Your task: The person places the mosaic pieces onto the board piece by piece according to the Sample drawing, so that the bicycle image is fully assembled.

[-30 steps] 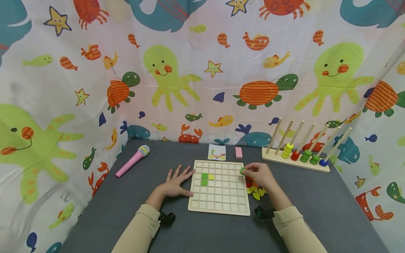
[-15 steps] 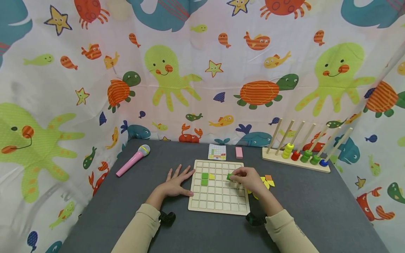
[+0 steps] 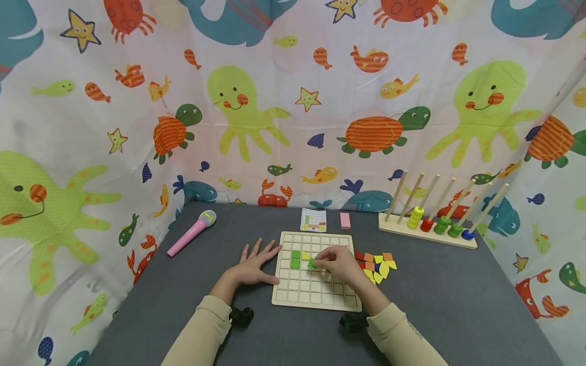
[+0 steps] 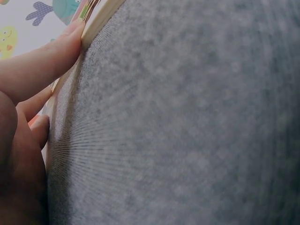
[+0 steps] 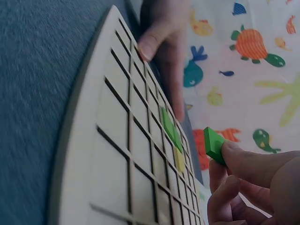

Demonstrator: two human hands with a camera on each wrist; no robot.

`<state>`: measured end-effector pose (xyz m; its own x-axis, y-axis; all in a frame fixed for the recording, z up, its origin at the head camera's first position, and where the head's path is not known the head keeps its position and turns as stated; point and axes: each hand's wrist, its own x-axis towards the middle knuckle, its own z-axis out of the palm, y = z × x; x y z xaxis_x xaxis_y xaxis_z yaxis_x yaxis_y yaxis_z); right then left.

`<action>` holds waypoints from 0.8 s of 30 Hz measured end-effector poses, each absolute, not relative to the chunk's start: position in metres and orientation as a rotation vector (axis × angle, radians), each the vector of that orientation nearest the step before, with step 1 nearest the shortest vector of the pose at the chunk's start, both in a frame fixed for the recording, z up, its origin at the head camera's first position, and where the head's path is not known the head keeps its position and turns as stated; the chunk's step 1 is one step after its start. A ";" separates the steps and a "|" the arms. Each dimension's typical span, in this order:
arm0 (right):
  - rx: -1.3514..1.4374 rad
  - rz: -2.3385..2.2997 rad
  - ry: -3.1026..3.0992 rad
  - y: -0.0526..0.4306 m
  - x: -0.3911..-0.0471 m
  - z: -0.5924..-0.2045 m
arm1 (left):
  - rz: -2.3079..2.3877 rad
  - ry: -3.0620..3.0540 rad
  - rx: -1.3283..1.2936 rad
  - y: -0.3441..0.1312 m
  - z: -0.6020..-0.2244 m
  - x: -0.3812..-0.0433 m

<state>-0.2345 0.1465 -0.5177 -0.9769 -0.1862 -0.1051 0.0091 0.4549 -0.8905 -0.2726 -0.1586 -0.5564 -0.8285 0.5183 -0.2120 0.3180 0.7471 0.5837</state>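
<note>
A wooden grid board (image 3: pixel 316 297) lies on the dark tabletop. Two green square tiles (image 3: pixel 295 259) and a yellow tile (image 3: pixel 305 255) sit in its cells toward the upper left. My left hand (image 3: pixel 251 268) has its fingers spread on the table, thumb and fingertip touching the board's left edge; the left wrist view shows the thumb (image 4: pixel 70 40) against that edge. Over the board, my right hand (image 3: pixel 339 263) pinches a green square tile (image 5: pixel 214 144) between thumb and fingers. In the right wrist view this tile is tilted and apart from the board.
Loose red, orange, yellow and blue tiles (image 3: pixel 378 265) lie right of the board. Behind it are a pattern card (image 3: pixel 314 220) and a pink block (image 3: pixel 345 220). A pink toy microphone (image 3: pixel 192 234) lies at left, a peg stand with rings (image 3: pixel 428 231) at back right.
My right hand has carried the green tile leftward from the board's right edge to over its middle, uncovering the loose tiles. The left hand has stayed in place.
</note>
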 end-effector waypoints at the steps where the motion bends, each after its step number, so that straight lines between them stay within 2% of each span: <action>1: -0.167 -1.523 2.518 0.143 -0.234 -0.519 | 0.774 2.582 0.649 -0.159 -0.557 -0.273; 24: -0.298 -1.358 2.690 0.095 -0.233 -0.532 | 0.818 2.570 0.651 -0.159 -0.554 -0.268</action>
<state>-0.2325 0.0948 -0.5323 -0.9742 -0.2252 -0.0126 -0.1235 0.5794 -0.8056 -0.2685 -0.1590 -0.5538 -0.8270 0.5258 -0.1989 0.3142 0.7258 0.6119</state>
